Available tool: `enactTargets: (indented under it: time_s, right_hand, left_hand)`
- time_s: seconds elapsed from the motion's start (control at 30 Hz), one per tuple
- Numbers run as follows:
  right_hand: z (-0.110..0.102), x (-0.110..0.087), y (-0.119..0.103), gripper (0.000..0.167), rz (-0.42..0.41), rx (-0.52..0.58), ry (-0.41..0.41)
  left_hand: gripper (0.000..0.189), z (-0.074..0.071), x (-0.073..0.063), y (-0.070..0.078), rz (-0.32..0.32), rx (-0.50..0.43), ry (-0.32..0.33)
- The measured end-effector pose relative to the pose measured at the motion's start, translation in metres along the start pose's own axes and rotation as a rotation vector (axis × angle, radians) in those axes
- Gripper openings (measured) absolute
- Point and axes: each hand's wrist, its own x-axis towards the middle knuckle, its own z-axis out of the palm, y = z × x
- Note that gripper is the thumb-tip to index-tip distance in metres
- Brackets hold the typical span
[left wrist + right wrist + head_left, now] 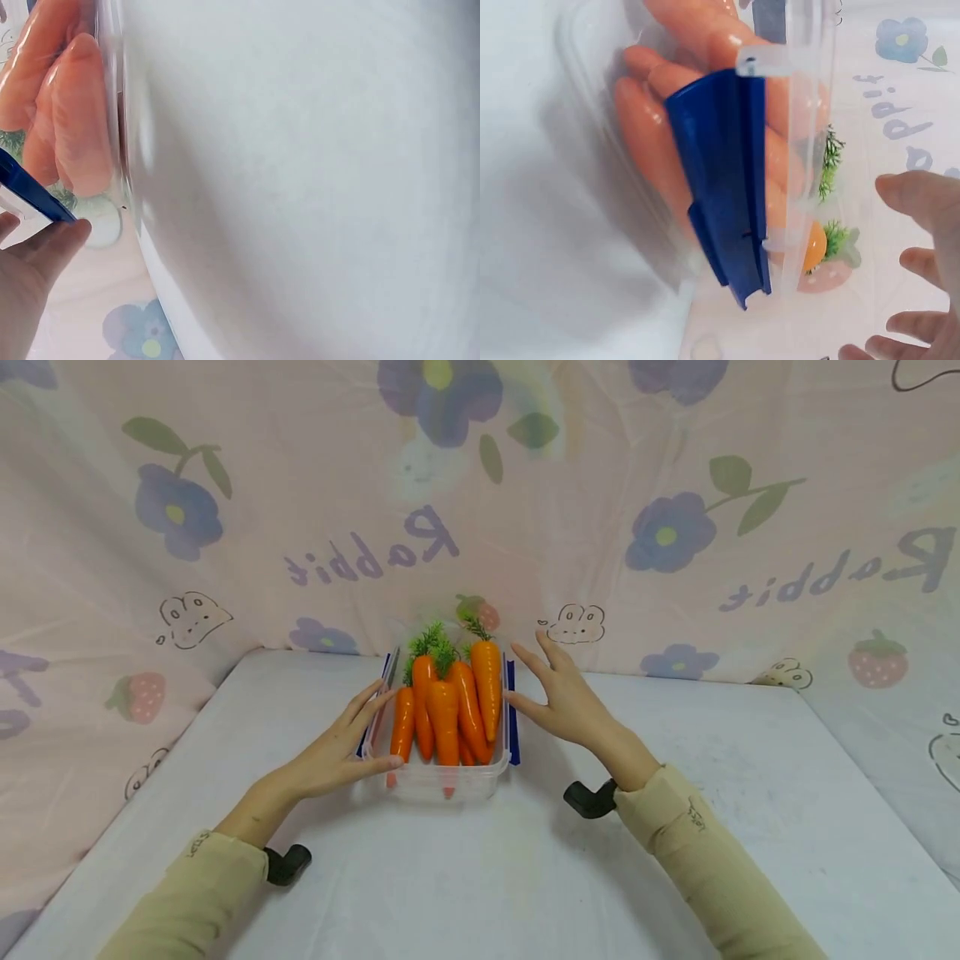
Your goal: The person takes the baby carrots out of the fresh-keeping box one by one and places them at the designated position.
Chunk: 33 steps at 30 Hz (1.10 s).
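A clear plastic box (465, 787) stands on the white table, filled with several orange carrots (444, 714) that have green leafy tops (430, 642). Blue latches hang on its two sides, the right one (720, 165) swung outward in the right wrist view. My left hand (330, 768) is at the box's left side, fingers spread, the thumb by the front corner. A fingertip touches the left latch (34, 187) in the left wrist view. My right hand (572, 700) is spread beside the right rim, holding nothing; in the right wrist view it is apart from the box.
A pink cloth (525, 535) with flowers, rabbits and mirrored lettering hangs behind and at the sides. White table surface (465, 877) lies in front of the box. Black camera mounts (590, 799) stick out by both cuffs.
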Motion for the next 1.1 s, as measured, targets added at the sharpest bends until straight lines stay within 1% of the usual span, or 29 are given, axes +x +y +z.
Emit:
enactTargets:
  time_s: [0.1,0.3,0.47,0.63,0.87,1.1]
  right_hand:
    - [0.001,0.006,-0.004,0.070,0.005,0.042,-0.011]
    - [0.007,0.015,-0.017,0.064,-0.028,0.140,-0.013]
    - [0.015,0.020,-0.030,0.060,-0.038,0.210,-0.024]
    - [0.023,0.024,-0.039,0.058,-0.048,0.223,-0.038]
    - [0.031,0.027,-0.052,0.057,-0.034,0.239,-0.090]
    - [0.045,0.031,-0.060,0.055,-0.038,0.198,-0.133]
  left_hand:
    - [0.092,0.000,0.001,0.000,-0.007,-0.031,0.002]
    - [0.094,-0.001,0.001,0.002,-0.006,-0.090,0.002]
    - [0.094,-0.001,0.001,0.002,-0.007,-0.102,0.002]
    - [0.093,0.000,0.001,0.000,-0.003,-0.106,-0.002]
    - [0.094,0.000,0.000,0.001,-0.004,-0.141,-0.010]
    - [0.095,0.001,0.000,0.000,-0.006,-0.169,-0.012]
